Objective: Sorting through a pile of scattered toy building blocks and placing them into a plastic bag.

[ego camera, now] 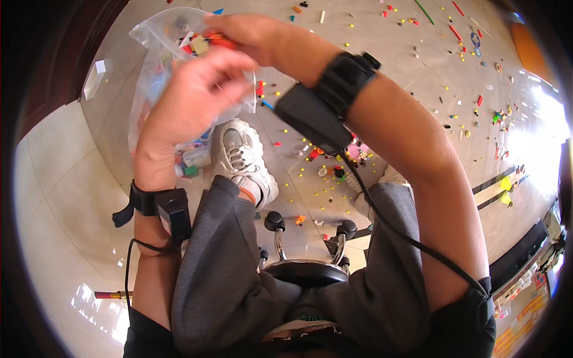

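Observation:
A clear zip-top plastic bag [156, 58] with toy building pieces of many colours inside stands at the upper left, beside a white sneaker [241, 156]. My right hand [250, 36] reaches across to the bag's mouth, its fingers curled around red-orange toy pieces [220, 39]. In front of the bag's near side is my left hand [192, 94], blurred, with fingers bent and a gap between thumb and fingertips. Whether it grips the bag's edge is unclear. Yellow and red pieces [197, 44] show by the opening, and part of the bag is hidden behind my left hand.
Small toy pieces [313, 154] lie scattered over the tiled floor [286, 183]. A stool with casters [274, 220] is under me. Cables [403, 235] run from the black wrist devices [313, 118] along both arms. At the left is a dark wooden panel [67, 49].

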The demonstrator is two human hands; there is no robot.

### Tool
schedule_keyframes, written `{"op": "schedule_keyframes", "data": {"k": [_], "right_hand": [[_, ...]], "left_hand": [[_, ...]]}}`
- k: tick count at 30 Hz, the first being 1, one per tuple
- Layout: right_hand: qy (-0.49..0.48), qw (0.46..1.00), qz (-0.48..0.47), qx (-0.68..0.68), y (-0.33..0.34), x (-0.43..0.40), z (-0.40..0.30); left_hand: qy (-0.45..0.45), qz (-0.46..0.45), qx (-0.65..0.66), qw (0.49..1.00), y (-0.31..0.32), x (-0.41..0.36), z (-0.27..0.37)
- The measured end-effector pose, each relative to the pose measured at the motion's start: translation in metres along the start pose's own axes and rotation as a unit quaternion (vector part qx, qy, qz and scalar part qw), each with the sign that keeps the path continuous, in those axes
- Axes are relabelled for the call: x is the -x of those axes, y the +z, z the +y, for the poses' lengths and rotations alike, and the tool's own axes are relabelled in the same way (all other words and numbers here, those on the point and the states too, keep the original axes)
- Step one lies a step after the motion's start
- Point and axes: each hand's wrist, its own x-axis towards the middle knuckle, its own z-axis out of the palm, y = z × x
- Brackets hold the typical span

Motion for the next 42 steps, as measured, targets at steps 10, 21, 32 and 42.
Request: {"op": "schedule_keyframes", "data": {"k": [10,21,32,42], "right_hand": [[0.192,0.837,0.046,0.509,-0.074,0.035,0.031],[0.148,0.796,0.072,0.583,-0.066,0.154,0.085],[0.162,0.755,0.199,0.604,-0.134,0.258,0.065],[0.283,0.797,0.218,0.487,-0.115,0.297,0.086]], "left_hand": [[-0.095,-0.189,-0.308,0.928,0.068,-0.012,-0.098],[-0.115,0.056,-0.393,0.911,0.106,-0.028,-0.139],[0.136,-0.16,-0.444,0.871,0.166,0.0,-0.084],[0.327,-0.213,-0.531,0.752,0.203,0.007,-0.118]]}}
